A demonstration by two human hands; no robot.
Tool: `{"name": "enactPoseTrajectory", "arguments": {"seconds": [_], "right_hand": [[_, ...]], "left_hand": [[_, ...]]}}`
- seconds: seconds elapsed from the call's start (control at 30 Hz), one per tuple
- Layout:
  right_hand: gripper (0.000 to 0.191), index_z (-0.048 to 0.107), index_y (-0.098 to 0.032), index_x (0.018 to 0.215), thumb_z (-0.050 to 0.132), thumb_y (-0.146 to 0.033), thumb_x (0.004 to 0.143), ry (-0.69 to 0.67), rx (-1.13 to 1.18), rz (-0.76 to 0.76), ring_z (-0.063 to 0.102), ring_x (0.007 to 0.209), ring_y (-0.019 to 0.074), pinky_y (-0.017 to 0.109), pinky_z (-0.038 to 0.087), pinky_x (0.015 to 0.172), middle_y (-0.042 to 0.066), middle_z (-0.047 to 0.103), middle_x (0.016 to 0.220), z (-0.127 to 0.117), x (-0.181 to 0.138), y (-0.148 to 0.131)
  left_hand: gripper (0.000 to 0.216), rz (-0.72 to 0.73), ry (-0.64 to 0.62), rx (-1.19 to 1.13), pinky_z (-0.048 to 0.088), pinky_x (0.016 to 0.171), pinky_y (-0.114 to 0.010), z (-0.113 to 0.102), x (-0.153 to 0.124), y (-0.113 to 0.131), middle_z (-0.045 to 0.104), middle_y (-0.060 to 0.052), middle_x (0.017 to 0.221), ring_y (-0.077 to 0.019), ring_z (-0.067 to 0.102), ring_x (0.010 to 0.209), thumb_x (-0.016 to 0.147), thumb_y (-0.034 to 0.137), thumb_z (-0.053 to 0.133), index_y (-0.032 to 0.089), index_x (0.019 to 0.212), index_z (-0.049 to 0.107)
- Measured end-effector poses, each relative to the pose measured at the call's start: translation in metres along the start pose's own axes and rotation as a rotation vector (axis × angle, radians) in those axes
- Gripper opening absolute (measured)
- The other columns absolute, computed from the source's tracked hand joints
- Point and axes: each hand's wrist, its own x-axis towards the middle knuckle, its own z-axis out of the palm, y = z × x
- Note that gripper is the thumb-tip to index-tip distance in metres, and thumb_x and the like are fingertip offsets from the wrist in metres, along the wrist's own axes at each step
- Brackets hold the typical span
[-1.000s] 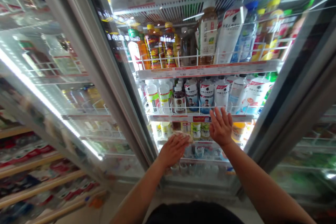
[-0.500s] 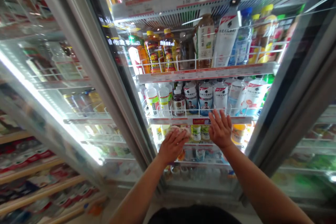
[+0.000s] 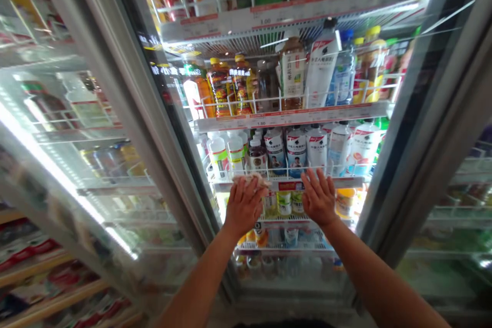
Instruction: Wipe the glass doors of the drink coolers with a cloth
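Ahead of me is the glass door [image 3: 215, 297] of a lit drinks fridge. My left hand [image 3: 245, 206] presses a crumpled pale cloth [image 3: 255, 180] to the glass, its fingers over the lower part of the cloth. To its right, my right hand [image 3: 319, 197] lies against the glass with fingers stretched out and nothing in it. Behind the pane, white-labelled bottles [image 3: 295, 149] stand in a row just above hand height. Small green-labelled containers [image 3: 284, 203] show between my hands, lower down.
Metal door frames run along the left [image 3: 154, 113] and right [image 3: 415, 184] of this pane. Wire-fronted shelves [image 3: 292, 116] hold more bottles behind the glass. At the lower left, wooden-edged shelves [image 3: 49, 266] carry packaged goods.
My left hand has moved the cloth up and slightly left across the glass. The right hand stays spread on the pane, and the view has tilted slightly upward.
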Motion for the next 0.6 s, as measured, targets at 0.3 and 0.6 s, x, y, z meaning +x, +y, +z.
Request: {"name": "enactPoseTrajectory", "arguments": {"seconds": [0.3, 0.6], "right_hand": [[0.066, 0.037, -0.025, 0.157, 0.050, -0.018, 0.093, -0.007, 0.044, 0.031, 0.048, 0.143, 0.0227, 0.040, 0.026, 0.124, 0.008, 0.064, 0.141, -0.008, 0.006, -0.001], [0.066, 0.022, -0.023, 0.162, 0.047, -0.029, 0.100, 0.006, -0.114, 0.190, 0.013, 0.158, 0.0257, 0.049, 0.006, 0.128, 0.009, 0.033, 0.166, 0.000, 0.068, 0.019]], "left_hand": [[0.065, -0.300, 0.229, 0.065, 0.010, 0.128, -0.059, -0.031, 0.091, -0.067, 0.007, -0.007, 0.171, -0.0331, -0.001, 0.158, 0.101, 0.029, 0.047, 0.023, 0.161, 0.024], [0.045, 0.109, 0.023, 0.013, 0.012, 0.131, -0.047, -0.013, 0.062, -0.014, 0.041, -0.001, 0.160, -0.0269, 0.011, 0.158, 0.096, 0.031, 0.059, 0.029, 0.141, 0.057]]}}
